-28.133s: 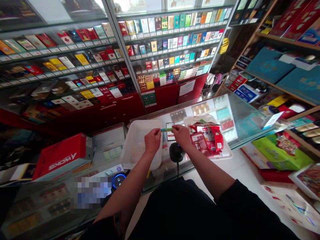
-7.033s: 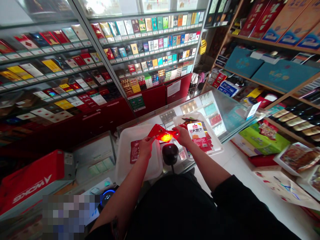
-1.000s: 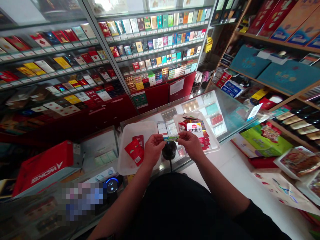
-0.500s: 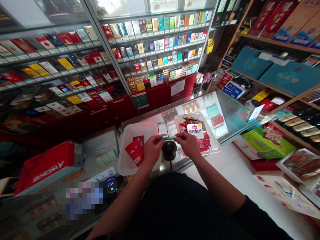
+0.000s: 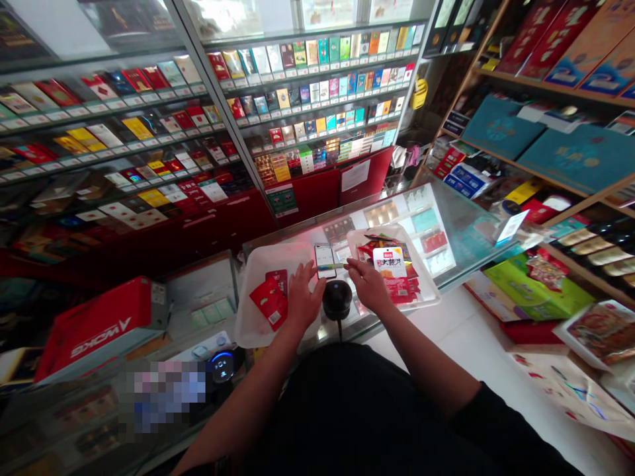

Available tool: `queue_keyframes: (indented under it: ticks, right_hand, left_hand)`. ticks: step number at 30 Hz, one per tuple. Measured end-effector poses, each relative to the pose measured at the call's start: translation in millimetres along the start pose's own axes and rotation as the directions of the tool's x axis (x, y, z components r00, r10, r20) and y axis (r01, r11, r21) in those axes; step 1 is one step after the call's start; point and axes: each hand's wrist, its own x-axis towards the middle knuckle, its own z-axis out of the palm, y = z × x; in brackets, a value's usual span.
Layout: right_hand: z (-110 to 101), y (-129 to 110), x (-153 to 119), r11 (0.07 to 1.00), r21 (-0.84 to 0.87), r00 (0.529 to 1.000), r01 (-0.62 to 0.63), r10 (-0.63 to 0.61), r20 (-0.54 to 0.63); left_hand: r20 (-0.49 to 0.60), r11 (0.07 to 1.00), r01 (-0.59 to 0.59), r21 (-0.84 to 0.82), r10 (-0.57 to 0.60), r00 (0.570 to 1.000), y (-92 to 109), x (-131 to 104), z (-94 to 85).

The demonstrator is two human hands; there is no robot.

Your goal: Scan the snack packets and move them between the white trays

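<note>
My right hand [image 5: 370, 284] pinches one end of a thin, flat green-and-blue packet [image 5: 329, 267], seen nearly edge-on. My left hand [image 5: 303, 295] is at the packet's other end, its fingers apart; whether a fingertip still touches it I cannot tell. Under the packet a phone [image 5: 325, 255] with a lit white screen lies on the glass counter. Left of it, a white plastic tub [image 5: 247, 317] holds red snack packets [image 5: 269, 302]. The right-hand tub [image 5: 427, 297] carries a pile of mixed snack packets, a white-and-red one [image 5: 389, 262] on top. A black round scanner-like device [image 5: 337, 299] stands between the tubs.
The glass counter [image 5: 459, 231] runs across in front of me. A red box [image 5: 102, 327] and a lit round device [image 5: 223, 365] stand to the left. Cigarette shelves [image 5: 317, 73] fill the wall behind, and wooden shelves [image 5: 526, 155] with boxes rise at the right.
My left hand's fingers have spread from a pinch on the packet and moved slightly left and down. My right hand still holds the packet, whose angle has shifted a little.
</note>
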Motion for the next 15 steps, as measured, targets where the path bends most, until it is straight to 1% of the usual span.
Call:
queue_keyframes:
  ticks: [2, 5, 7, 10, 15]
  right_hand:
    - [1.5, 5.9, -0.3, 1.000, 0.018, 0.998, 0.013, -0.014, 0.067]
    - [4.1, 17.1, -2.9, 0.996, 0.039, 0.985, 0.075, -0.080, 0.150]
    - [6.2, 25.0, -5.4, 0.991, 0.015, 0.973, 0.131, -0.131, 0.189]
    - [9.8, 35.2, -9.3, 0.981, -0.037, 0.958, 0.191, -0.178, 0.223]
    - [15.4, 46.4, -13.2, 0.975, -0.087, 0.959, 0.203, -0.181, 0.218]
  left_hand:
    - [0.034, 0.991, -0.057, 0.120, 0.053, 0.998, -8.5, -2.0, 0.3]
    - [0.074, 0.969, -0.118, 0.218, 0.104, 0.992, -22.5, -6.0, 1.6]
    - [0.091, 0.960, -0.140, 0.242, 0.121, 0.988, -30.8, -8.9, 2.7]
    - [0.109, 0.958, -0.142, 0.248, 0.118, 0.987, -39.9, -12.5, 4.4]
    - [0.139, 0.958, -0.138, 0.250, 0.106, 0.985, -46.9, -15.1, 6.7]
